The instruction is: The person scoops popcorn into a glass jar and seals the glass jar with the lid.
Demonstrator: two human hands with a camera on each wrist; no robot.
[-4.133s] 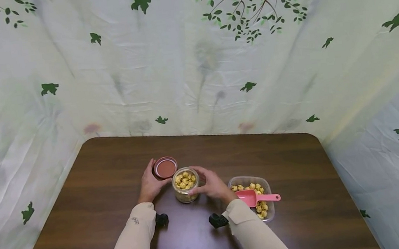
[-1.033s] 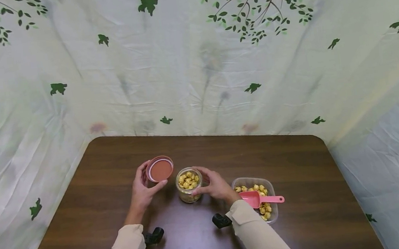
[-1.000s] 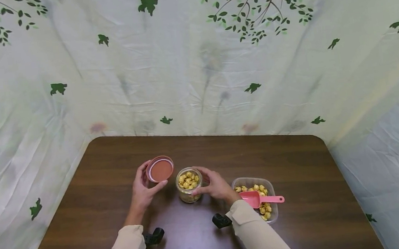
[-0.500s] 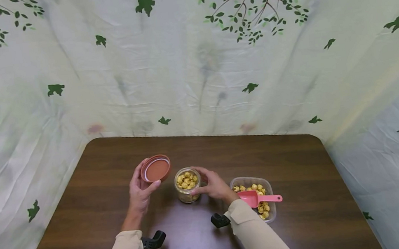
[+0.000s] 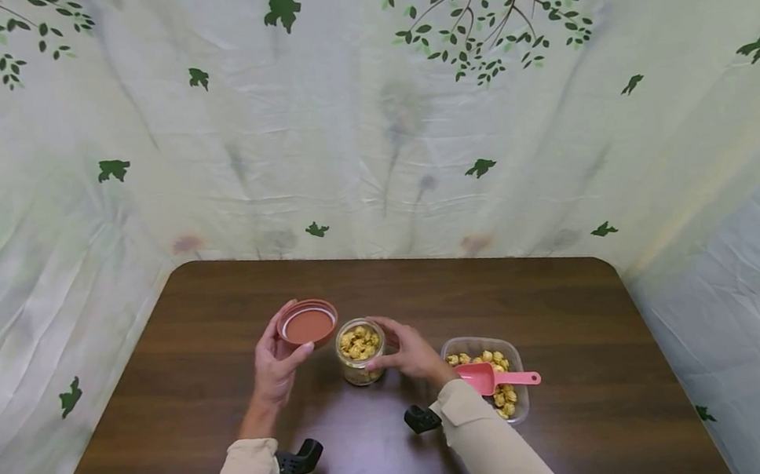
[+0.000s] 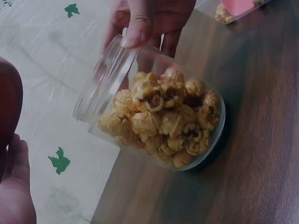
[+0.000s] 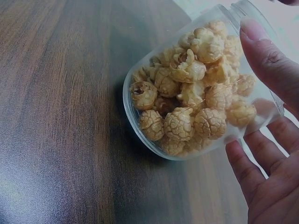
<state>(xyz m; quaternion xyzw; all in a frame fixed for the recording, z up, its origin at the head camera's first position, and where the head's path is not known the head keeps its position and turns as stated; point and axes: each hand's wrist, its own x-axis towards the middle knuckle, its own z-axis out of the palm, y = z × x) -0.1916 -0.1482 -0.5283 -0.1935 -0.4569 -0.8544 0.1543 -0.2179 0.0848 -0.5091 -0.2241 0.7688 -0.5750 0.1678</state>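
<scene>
My left hand point(image 5: 275, 368) holds a reddish-brown screw lid point(image 5: 308, 325) by its edge, its inside facing up toward me, just left of the jar's mouth. A clear jar point(image 5: 363, 372) filled with caramel popcorn point(image 5: 360, 343) stands on the table. My right hand point(image 5: 404, 351) grips it from the right near the rim, thumb in front and fingers behind. In the right wrist view the thumb lies on the jar's neck and the popcorn point(image 7: 191, 88) shows through the wall. From the left wrist, the jar point(image 6: 159, 112) appears uncovered, with part of the lid point(image 6: 9, 102) at the left edge.
Right of the jar, partly behind my right forearm, sits a clear plastic tub point(image 5: 521, 409) of popcorn with a pink scoop point(image 5: 490, 378) across it. The brown wood table point(image 5: 562, 325) meets a white leaf-printed curtain point(image 5: 369, 151) at its back edge.
Over the last seconds the left hand moved the lid left and up from the jar, tilting its inside toward me, then brought it back closer. The right hand stayed on the jar.
</scene>
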